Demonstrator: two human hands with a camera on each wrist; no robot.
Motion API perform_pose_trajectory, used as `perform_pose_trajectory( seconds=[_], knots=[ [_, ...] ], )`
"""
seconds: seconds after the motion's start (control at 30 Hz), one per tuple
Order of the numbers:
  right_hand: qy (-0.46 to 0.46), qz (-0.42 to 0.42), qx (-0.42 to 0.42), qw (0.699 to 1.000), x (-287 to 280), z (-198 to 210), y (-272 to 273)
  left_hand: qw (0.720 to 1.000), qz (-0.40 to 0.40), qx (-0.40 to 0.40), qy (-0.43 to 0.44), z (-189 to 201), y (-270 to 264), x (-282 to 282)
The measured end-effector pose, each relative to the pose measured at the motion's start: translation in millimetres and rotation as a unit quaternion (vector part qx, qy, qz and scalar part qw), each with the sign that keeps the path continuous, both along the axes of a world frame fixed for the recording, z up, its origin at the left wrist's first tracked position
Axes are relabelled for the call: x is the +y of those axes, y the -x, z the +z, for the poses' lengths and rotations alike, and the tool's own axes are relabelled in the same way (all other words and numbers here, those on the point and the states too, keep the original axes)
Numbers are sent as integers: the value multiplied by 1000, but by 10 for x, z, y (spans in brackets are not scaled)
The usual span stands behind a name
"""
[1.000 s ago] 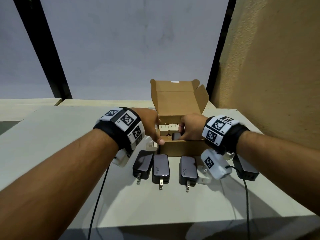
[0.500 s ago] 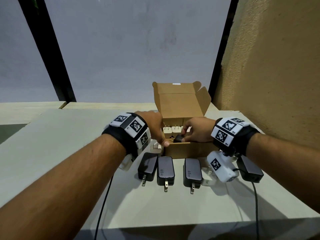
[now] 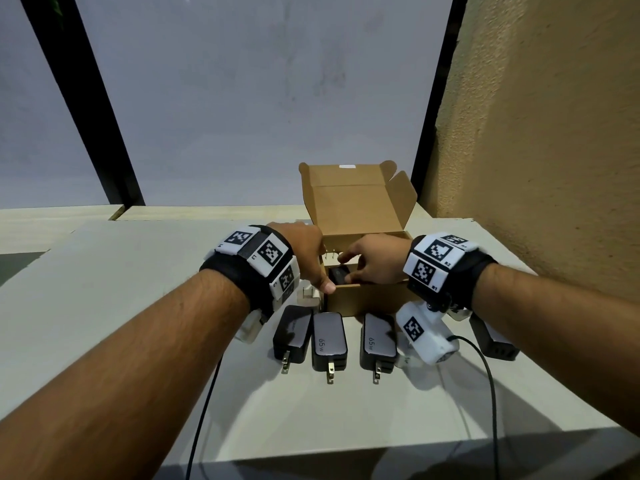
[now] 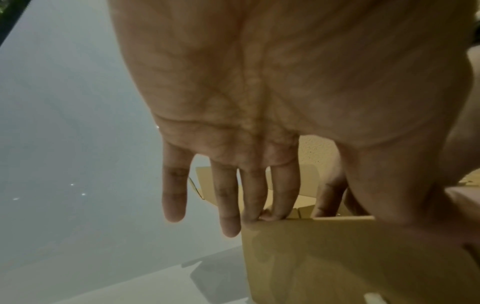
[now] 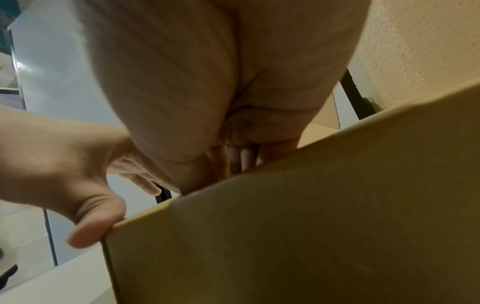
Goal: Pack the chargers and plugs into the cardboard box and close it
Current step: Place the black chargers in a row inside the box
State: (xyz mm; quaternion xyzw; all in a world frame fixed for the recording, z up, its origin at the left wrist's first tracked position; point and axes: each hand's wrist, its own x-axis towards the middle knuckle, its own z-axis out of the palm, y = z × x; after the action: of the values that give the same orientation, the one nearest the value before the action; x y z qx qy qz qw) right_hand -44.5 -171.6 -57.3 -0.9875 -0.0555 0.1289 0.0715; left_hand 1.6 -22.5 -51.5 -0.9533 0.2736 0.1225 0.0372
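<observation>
An open cardboard box [image 3: 363, 301] stands mid-table with its lid [image 3: 356, 209] upright. My right hand [image 3: 346, 270] reaches into it from the right and pinches a black charger [image 3: 339, 276] at the box's front left. Prongs of white plugs [image 3: 332, 253] show behind it. My left hand [image 3: 323, 271] rests on the box's left front corner, thumb on the front wall. In the left wrist view its straight fingers [image 4: 280, 195] touch the rim of the box [image 4: 337, 263]. The right wrist view shows the box wall [image 5: 311, 226] hiding most of the fingers [image 5: 241, 158].
Three black chargers [image 3: 292, 332] [image 3: 329, 341] [image 3: 377, 341] lie in a row before the box. Another black charger [image 3: 495, 341] lies at the right. A white plug [image 3: 310, 294] sits left of the box. A rough wall [image 3: 536, 133] is close on the right.
My right hand has lowered the black charger further into the box's front left. My left hand has stayed at the box's corner.
</observation>
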Motion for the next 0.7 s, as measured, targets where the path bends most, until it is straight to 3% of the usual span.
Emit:
perform_pose_trajectory(
  seconds=[0.3,0.5,0.57,0.7],
  knots=[
    [-23,26,22,999,56,51,74,1000,1,-4,-26,-38,-77,-53],
    [-107,85,-82,987,-105,218,452,999,-1,7,-38,-59,-72,-70],
    [-89,135,-43,986,-143,262,641,999,1,10,-41,-55,-80,-77],
    [37,184,44,981,-135,131,838,999,4,19,-46,-29,-44,-95]
  ],
)
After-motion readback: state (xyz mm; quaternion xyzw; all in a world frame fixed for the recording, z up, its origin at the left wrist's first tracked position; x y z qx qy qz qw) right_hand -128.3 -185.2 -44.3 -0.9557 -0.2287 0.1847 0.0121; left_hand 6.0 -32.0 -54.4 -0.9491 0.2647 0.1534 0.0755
